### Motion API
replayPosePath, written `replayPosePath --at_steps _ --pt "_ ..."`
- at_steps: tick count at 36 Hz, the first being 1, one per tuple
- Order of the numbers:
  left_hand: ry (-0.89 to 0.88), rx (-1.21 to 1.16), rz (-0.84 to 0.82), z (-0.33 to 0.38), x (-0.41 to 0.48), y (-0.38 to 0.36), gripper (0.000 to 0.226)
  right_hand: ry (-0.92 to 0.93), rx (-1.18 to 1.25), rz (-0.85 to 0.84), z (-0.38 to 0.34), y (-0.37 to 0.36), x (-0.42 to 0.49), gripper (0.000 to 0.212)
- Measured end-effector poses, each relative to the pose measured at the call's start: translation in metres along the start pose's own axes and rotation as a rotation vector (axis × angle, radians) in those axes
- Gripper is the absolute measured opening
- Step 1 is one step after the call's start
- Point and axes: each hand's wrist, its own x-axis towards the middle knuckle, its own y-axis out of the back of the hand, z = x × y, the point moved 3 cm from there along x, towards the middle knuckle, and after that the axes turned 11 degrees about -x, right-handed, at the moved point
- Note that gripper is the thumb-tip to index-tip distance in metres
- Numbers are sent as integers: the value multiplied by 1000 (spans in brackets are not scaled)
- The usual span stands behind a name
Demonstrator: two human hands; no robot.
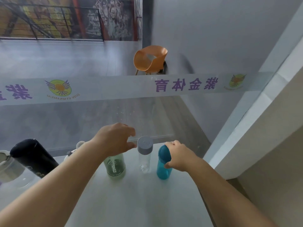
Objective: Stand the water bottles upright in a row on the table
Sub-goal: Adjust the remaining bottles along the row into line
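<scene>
White table (141,202) beside a glass wall, lower centre: green bottle (115,167), clear bottle (144,154) and teal bottle (163,163) upright in a row. Left hand (114,140) hovers half-open, empty; right hand (178,155) grips the teal bottle.

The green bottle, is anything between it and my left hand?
Nothing visible. The left hand is directly over the green bottle, hiding its top. The clear bottle stands just to its right, beside the fingers, not in between.

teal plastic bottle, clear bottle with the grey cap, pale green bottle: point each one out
teal plastic bottle (162,171): head view, lower body
clear bottle with the grey cap (145,145): head view, cap top
pale green bottle (115,168): head view, printed side
</scene>
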Motion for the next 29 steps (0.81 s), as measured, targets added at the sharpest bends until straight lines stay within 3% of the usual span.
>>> replayPosePath --at_steps 16,29 --pt "-19 84 -30 2 14 -1 45 -128 163 13 25 -1 16 61" --pt "-35 87 -29 0 22 -7 45 -139 218 8 40 1 33 77"
